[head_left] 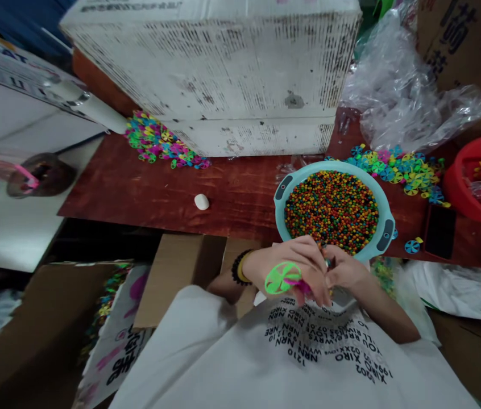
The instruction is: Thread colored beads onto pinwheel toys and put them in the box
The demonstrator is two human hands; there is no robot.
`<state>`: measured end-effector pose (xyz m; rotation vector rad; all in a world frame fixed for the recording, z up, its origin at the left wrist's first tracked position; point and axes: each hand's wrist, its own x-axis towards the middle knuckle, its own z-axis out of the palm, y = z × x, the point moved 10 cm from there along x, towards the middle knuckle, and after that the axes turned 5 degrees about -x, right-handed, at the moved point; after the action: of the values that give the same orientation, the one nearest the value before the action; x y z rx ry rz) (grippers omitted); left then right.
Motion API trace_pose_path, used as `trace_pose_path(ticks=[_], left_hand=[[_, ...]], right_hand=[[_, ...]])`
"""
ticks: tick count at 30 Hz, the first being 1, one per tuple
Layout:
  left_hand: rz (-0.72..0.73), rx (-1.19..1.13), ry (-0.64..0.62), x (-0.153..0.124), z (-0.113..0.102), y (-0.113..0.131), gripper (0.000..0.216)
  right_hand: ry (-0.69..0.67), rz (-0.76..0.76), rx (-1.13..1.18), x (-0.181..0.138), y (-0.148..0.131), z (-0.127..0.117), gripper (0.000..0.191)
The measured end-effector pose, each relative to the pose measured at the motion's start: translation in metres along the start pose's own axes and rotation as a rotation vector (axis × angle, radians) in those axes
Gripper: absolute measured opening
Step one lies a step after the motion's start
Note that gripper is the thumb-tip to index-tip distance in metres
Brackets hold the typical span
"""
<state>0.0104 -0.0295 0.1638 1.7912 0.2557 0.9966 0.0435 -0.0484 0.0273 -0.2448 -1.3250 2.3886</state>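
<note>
My left hand (295, 258), with a dark bead bracelet and a yellow band at the wrist, is closed on a small plastic toy with a bright green spoked fan wheel (282, 278) and a magenta part (303, 286). Fingers of my right hand (343, 268) are closed and meet those of the left; whatever sits between them is mostly hidden. Both hands are at the near rim of a light blue basin (281, 218), which is filled with tiny multicoloured balls (332, 210).
Fan-wheel pieces lie in a right pile (411, 170) and a left pile (159, 142). A large white carton (244, 74) stands behind. On the red-brown table (146, 190) are a white oval object (202, 201), a dark phone (440, 232) and a red basin (457, 182). Open cartons (181, 272) stand below.
</note>
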Motion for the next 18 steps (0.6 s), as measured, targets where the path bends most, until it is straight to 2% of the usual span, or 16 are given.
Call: trace_pose_path(ticks=[2,3,5,7,9,12,15,18], left_hand=[[-0.013,0.112,-0.175,0.0,0.007,0.007,0.028],[-0.026,0.21,-0.192,-0.001,0.004,0.009,0.032],[-0.025,0.434,-0.043,-0.003,-0.014,0.013,0.04],[-0.009,0.572,0.241,-0.012,-0.035,0.016,0.04],[-0.04,0.555,0.497,-0.027,-0.047,0.007,0.034],[-0.238,0.386,0.783,-0.045,-0.056,-0.032,0.026],[-0.366,0.209,0.872,-0.048,-0.049,-0.064,0.024],[-0.319,0.198,0.834,-0.043,-0.045,-0.066,0.028]], right_hand=[[-0.047,-0.053,-0.057,0.0,-0.011,0.008,0.039],[-0.021,-0.088,-0.099,-0.001,-0.02,0.007,0.039],[0.153,-0.165,-0.2,-0.006,-0.041,-0.006,0.038],[0.398,-0.236,-0.348,-0.016,-0.062,-0.023,0.035],[0.629,-0.293,-0.54,-0.028,-0.079,-0.036,0.032],[0.844,-0.345,-0.752,-0.036,-0.091,-0.043,0.03],[0.932,-0.313,-0.764,-0.038,-0.086,-0.055,0.028],[0.889,-0.23,-0.623,-0.036,-0.072,-0.069,0.032]])
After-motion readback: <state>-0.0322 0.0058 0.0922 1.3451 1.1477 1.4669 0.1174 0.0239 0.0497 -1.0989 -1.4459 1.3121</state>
